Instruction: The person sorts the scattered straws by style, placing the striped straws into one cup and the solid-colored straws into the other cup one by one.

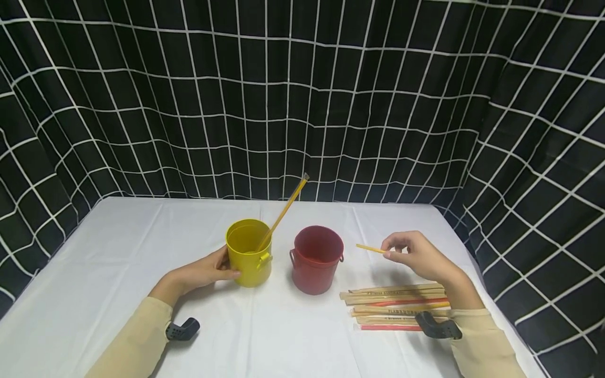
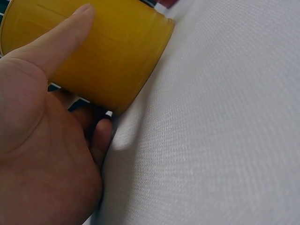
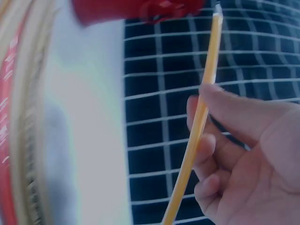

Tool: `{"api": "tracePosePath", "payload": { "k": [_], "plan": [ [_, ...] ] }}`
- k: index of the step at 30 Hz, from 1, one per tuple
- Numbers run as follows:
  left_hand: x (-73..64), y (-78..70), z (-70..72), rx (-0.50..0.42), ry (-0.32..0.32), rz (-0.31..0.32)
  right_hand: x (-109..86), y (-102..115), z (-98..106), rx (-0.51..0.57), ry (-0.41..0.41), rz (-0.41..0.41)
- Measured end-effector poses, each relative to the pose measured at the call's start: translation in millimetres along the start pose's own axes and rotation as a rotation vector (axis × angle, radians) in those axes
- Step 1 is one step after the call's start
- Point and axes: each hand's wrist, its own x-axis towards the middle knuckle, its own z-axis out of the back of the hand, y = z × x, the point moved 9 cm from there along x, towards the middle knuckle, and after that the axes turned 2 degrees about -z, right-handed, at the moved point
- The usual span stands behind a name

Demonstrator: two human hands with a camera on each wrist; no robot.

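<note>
head view: left hand (image 1: 203, 270) grips the yellow bucket (image 1: 252, 272), its far fingers hidden. right hand (image 1: 416, 254) pinches a yellow straw (image 1: 370, 248) right of the red bucket (image 1: 314, 273), tip pointing left at it, other end kinda lost behind the hand. left wrist: yellow bucket's cut off up top. right wrist: yellow straw runs steeply, lower end cropped.

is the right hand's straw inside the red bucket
No, the right hand holds the yellow straw in the air, apart from the red bucket.
</note>
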Motion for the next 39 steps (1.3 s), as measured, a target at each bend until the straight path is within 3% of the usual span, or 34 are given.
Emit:
{"api": "tracePosePath", "payload": {
  "k": [5,12,19,24,28,33,39],
  "plan": [
    [0.8,1.5,0.6,0.003,-0.001,-0.002,-7.0,22,13,0.082,-0.05,0.053],
    [0.8,3.6,1.9,0.013,-0.001,-0.014,-13.4,35,28,0.188,-0.216,0.106],
    [-0.1,7.8,-2.9,-0.024,0.018,0.002,-25.8,41,44,0.552,-0.305,0.187],
    [-0.4,4.3,-3.2,-0.041,0.015,-0.011,-31.2,52,55,0.753,-0.365,0.237],
    [0.3,0.3,-1.0,-0.029,0.01,-0.033,-32.7,63,57,0.942,-0.346,0.306],
    [-0.6,0.5,-0.1,-0.007,0.008,-0.027,-33.0,75,48,1.131,-0.241,0.405],
    [-0.1,-1.3,1.1,0.005,0.006,-0.047,-28.8,86,41,1.191,-0.164,0.485]
  ]
}}
